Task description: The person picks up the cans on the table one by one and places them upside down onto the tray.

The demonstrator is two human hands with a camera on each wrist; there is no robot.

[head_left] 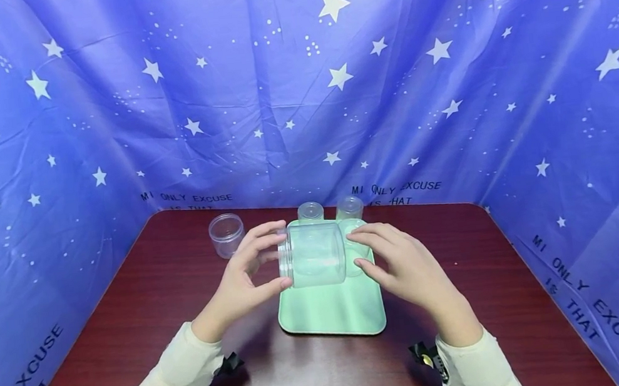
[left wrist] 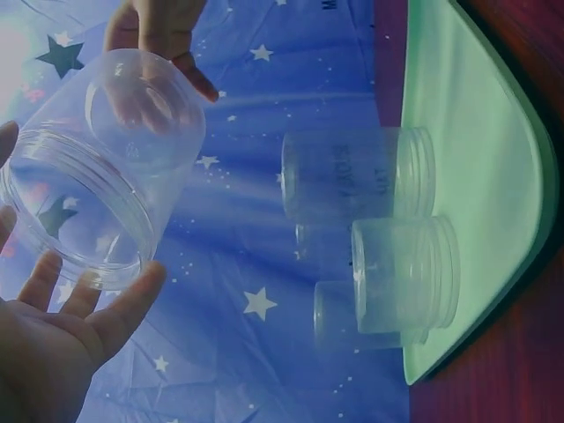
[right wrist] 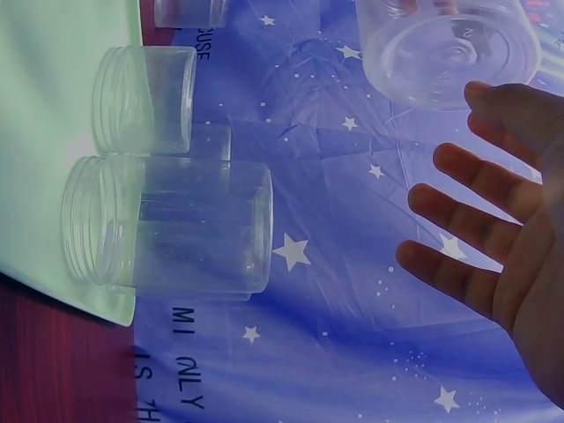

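Observation:
A clear plastic jar point(head_left: 318, 254) lies sideways in the air above a light green tray point(head_left: 330, 313). My left hand point(head_left: 241, 277) holds it by the threaded neck, thumb below and fingers above. The jar's mouth faces left and looks uncovered in the left wrist view. Close to the jar's base is my right hand point(head_left: 407, 264), its fingers spread and gripping nothing. On the tray, a larger clear jar point(right wrist: 207, 225) and a smaller clear jar point(right wrist: 167, 99) stand upside down, threaded ends on the tray.
Two more clear containers point(head_left: 310, 211) point(head_left: 350, 206) stand behind the tray. Another clear round container point(head_left: 227, 236) is at the back left of the dark red table point(head_left: 172, 283). A blue star-printed cloth point(head_left: 276, 96) hangs around the table's back and sides.

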